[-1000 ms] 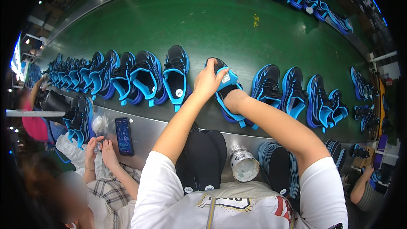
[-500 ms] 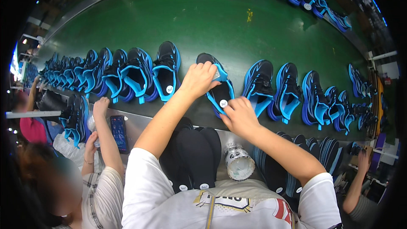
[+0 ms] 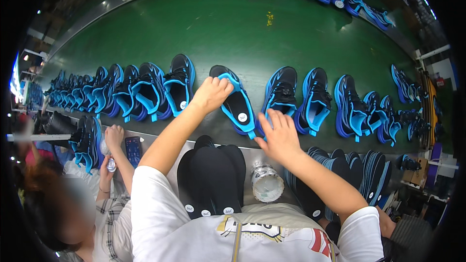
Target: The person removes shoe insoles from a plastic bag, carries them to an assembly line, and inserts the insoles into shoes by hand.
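Observation:
A black and blue sneaker (image 3: pixel 235 109) lies on the green belt, its toe pointing away. My left hand (image 3: pixel 212 94) is closed at the front of its opening, gripping the tongue and holding it back. Inside lies a dark insole with a round white sticker at the heel end. Just right of that heel, my right hand (image 3: pixel 280 136) has its fingers apart and holds nothing. Its fingertips are close to the heel of a neighbouring sneaker (image 3: pixel 282 87); whether they touch it I cannot tell.
Rows of matching sneakers (image 3: pixel 177 80) flank this one on the green belt (image 3: pixel 204 34). Before me lie black insoles (image 3: pixel 211 179), a clear taped jar (image 3: pixel 267 184) and striped insoles (image 3: pixel 349 170). Left, a co-worker's hands (image 3: pixel 109 157) are beside a phone (image 3: pixel 133 151).
My right hand has come off the sneaker's heel and spread its fingers. My left hand keeps hold at the tongue, and the opening and insole now show more fully.

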{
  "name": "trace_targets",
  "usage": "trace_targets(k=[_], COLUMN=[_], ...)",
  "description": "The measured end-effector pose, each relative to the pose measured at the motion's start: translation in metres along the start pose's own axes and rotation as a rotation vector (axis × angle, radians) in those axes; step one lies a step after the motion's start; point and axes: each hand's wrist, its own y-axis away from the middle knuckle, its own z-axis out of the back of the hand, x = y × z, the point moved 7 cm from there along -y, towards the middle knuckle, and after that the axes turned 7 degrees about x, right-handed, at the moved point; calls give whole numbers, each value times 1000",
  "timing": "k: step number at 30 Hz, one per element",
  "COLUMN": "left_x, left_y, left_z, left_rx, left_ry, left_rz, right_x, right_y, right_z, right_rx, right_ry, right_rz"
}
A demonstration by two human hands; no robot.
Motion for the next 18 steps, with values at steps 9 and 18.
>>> trace_targets(k=[9,18], left_x=[32,7], left_y=[1,8], left_z=[-18,30], left_rx=[214,-47], left_ry=[1145,2221], left_rz=[478,801], right_x=[-113,-58], right_y=[23,151], right_z=[-14,74], right_rx=[372,-1], right_ry=[347,-79], right_rz=[-94,-139])
